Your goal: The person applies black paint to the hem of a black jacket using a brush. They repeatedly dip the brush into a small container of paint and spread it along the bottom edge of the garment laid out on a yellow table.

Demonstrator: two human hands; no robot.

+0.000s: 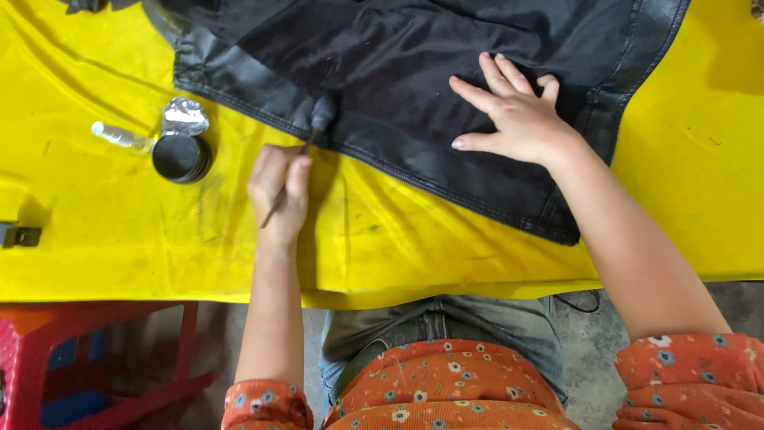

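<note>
Left hand (278,187): grip closed round a thin-handled dauber brush (306,135), its dark tip on the hem of a black jacket (398,72). Right hand (513,111): flat, fingers spread, pressing the jacket onto the yellow tabletop (119,231). Open round tin (181,157) and small clear bottle (119,137) just left of the brush.

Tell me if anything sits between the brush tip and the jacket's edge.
Nothing visible does. The left hand holds the brush with its dark tip already on the black jacket edge; the right hand presses flat farther along.

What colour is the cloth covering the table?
Bright yellow cloth, smudged with dark marks, seen in the head view.
</note>
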